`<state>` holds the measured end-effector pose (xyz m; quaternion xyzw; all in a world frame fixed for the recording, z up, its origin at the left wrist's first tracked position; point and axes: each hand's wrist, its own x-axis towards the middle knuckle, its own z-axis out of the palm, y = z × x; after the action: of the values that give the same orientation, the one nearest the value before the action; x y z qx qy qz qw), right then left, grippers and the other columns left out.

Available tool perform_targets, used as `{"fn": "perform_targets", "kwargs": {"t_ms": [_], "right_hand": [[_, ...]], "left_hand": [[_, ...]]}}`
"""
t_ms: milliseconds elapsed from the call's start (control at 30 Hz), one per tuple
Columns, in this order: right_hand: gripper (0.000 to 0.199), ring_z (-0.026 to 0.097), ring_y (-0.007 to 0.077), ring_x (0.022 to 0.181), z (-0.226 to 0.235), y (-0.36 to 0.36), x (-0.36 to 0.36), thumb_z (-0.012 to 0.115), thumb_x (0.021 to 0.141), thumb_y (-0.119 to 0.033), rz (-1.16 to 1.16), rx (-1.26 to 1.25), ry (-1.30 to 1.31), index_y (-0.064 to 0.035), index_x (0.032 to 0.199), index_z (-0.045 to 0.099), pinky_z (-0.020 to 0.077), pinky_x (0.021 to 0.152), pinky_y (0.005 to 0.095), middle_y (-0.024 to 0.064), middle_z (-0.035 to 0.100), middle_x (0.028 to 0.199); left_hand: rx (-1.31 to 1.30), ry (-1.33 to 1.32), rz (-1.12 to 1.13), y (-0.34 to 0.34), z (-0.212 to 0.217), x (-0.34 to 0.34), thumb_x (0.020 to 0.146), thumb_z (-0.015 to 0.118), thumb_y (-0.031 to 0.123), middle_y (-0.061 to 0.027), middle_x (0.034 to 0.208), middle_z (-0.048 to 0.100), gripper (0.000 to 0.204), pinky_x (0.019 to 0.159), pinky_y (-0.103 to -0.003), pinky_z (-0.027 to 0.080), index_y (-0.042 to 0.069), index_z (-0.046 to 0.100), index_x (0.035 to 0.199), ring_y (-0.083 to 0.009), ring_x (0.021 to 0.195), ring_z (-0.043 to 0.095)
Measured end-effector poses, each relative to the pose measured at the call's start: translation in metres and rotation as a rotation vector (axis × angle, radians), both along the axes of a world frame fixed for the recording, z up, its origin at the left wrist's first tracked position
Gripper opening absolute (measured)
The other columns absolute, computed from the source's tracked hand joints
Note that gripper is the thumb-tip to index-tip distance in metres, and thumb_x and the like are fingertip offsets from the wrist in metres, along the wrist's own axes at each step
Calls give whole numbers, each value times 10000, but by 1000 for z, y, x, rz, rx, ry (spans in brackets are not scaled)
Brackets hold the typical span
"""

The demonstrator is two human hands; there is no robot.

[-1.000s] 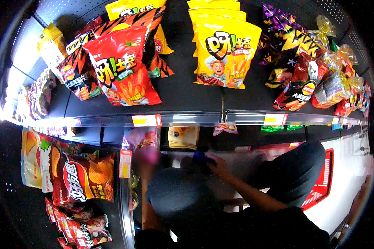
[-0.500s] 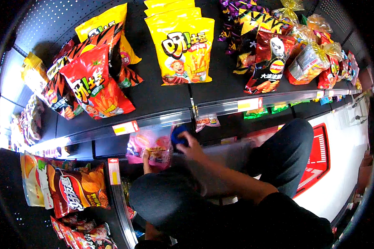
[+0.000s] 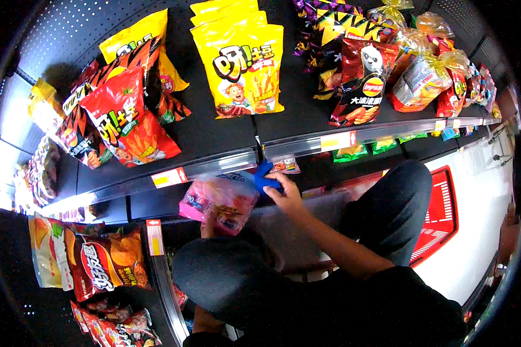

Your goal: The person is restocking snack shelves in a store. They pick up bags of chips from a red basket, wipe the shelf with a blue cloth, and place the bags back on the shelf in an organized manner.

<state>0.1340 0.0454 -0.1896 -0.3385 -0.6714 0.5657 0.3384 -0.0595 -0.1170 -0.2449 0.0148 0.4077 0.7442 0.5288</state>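
Below the front edge of the upper shelf (image 3: pixel 214 166), my left hand (image 3: pixel 209 226) holds a pink and clear plastic snack package (image 3: pixel 233 202) by its lower side. Most of the left fingers are hidden behind the package. My right hand (image 3: pixel 287 195) pinches a crumpled blue cloth (image 3: pixel 266 176) between thumb and fingers. The cloth is at the package's right edge; whether it touches the plastic I cannot tell. Both hands are in front of my bent knees.
Yellow chip bags (image 3: pixel 243 69) stand in a row on the upper shelf, with red bags (image 3: pixel 130 124) to their left and dark red bags (image 3: pixel 362 87) to the right. More chip bags (image 3: pixel 107 260) fill the lower left shelf. A red floor marking (image 3: pixel 440 214) lies at right.
The package has tilted and shifted a little to the right. My right hand has moved slightly right and up with the blue cloth, which now shows more spread out.
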Motion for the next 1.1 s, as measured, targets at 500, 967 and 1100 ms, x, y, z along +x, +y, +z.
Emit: {"fn": "perform_targets", "kwargs": {"t_ms": [500, 967, 1100], "right_hand": [[464, 483, 310, 1267, -13, 9, -51, 635, 843, -153, 78, 730, -255, -152, 1303, 576, 370, 1058, 469, 89, 526, 1385], [377, 646, 397, 989, 0, 57, -112, 531, 926, -358, 332, 702, -466, -70, 1152, 619, 535, 821, 505, 232, 657, 1095], [527, 568, 434, 1154, -9, 78, -73, 436, 951, -489, 305, 329, -886, -64, 1218, 594, 422, 1026, 511, 260, 617, 1195]], "left_hand": [[-176, 241, -197, 12, 4, 3, 860, 701, 58, -122, 1137, 656, 416, 857, -384, 549, 13, 557, 1248, -238, 1006, 653], [-234, 455, -436, 8, -7, -3, 838, 749, 179, -59, 896, 701, 370, 538, -279, 483, 23, 622, 1148, -135, 647, 632], [-222, 312, -346, -3, 21, 8, 885, 698, 159, -83, 1033, 696, 343, 808, -345, 557, 10, 617, 1183, -210, 925, 670]]}}
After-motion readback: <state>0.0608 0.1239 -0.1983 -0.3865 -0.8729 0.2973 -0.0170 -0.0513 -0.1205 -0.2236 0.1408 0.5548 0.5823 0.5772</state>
